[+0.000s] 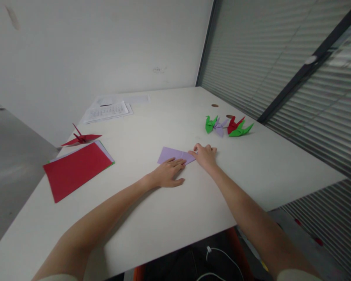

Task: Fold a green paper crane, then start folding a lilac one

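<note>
A folded piece of purple paper [171,153] lies flat in the middle of the table. My left hand [169,173] rests on its near edge, fingers stretched out and thumb apart. At the paper's right end is my right hand [205,155], its fingers curled and its thumb pressing on the paper there. That end of the paper is partly hidden under the right hand, so I cannot tell how it is folded.
On the white table [152,222], several small origami cranes [236,128] stand at the back right. A larger red crane [81,138] and a stack of coloured paper [78,169] with red on top are at the left. Printed sheets [108,112] lie behind; blinds [280,66] border the right.
</note>
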The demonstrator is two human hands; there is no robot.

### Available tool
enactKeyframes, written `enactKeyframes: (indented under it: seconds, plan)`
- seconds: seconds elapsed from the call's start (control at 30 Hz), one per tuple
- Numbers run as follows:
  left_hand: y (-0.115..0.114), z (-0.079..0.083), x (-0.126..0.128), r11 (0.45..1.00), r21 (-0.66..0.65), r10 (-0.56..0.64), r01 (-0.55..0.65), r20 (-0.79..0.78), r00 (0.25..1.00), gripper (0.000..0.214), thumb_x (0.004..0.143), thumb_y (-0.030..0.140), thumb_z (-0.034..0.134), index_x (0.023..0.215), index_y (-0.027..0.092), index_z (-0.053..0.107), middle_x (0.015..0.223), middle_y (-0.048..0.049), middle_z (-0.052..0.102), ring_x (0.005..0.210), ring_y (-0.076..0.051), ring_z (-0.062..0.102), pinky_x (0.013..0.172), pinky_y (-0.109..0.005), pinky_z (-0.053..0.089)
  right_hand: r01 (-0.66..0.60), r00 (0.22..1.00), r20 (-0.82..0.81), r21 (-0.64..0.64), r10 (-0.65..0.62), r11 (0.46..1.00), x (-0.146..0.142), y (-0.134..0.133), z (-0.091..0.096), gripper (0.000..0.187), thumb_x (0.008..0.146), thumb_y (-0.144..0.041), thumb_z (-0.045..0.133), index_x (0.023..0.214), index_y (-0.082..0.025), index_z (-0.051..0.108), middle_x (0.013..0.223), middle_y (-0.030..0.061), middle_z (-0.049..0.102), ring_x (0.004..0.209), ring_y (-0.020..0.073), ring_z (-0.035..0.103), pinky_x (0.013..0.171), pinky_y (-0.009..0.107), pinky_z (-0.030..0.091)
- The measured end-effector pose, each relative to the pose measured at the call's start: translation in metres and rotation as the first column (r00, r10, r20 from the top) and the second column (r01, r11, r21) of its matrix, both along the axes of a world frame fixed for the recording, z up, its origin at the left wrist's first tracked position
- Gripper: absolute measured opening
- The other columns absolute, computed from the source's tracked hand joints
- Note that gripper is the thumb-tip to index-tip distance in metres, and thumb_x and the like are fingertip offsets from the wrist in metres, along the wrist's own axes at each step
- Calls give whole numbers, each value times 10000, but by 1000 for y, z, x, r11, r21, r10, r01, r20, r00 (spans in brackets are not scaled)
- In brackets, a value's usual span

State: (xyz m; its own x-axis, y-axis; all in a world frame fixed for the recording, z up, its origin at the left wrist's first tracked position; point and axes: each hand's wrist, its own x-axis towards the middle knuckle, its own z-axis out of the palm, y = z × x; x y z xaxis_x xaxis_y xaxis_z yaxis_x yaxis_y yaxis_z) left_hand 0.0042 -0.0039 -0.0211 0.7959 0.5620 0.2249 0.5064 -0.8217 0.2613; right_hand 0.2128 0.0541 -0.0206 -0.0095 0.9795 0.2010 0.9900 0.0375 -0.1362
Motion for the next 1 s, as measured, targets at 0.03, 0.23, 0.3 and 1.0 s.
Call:
enactKeyframes:
  seconds: [0.03, 0.23, 0.3, 1.0]
  plan:
    - [0, 0, 0, 1000, -2, 2, -2, -1, 1000, 498, 854, 430, 526, 1246, 125, 489, 1447, -175, 421, 1363, -240, 377, 1155, -434, 255, 3, 1000, -2, 4, -3, 1000, 1, 0, 0, 304, 858, -513, 558, 932, -225, 621, 883, 95, 673, 944, 276, 517, 807, 383, 248]
    - [0, 2, -1, 1000, -7, -3, 3, 1, 1000, 501, 858, 439, 522, 1250, 128, 491, 1454, -168, 414, 1364, -239, 374, 1158, -430, 252, 5, 1000, 10, 44, -6, 999, 6, 1, -1, 362, 839, -562, 557, 929, -217, 620, 839, 99, 663, 931, 282, 514, 806, 388, 245]
    - [0, 1, -1, 1000, -7, -7, 7, 1, 1000, 509, 863, 439, 516, 1259, 121, 485, 1457, -172, 409, 1369, -237, 366, 1161, -425, 247, -4, 1000, 13, 48, 3, 999, 6, 1, -1, 371, 845, -570, 542, 921, -216, 622, 841, 99, 667, 931, 286, 518, 813, 394, 253]
    - [1, 0, -2, 1000, -30, -9, 9, 3, 1000, 508, 871, 444, 508, 1274, 137, 476, 1468, -156, 398, 1379, -232, 350, 1163, -431, 243, -116, 987, -116, -16, 114, 993, 29, 11, -10, 195, 845, -427, 601, 827, -236, 635, 796, 48, 679, 942, 266, 508, 807, 370, 286]
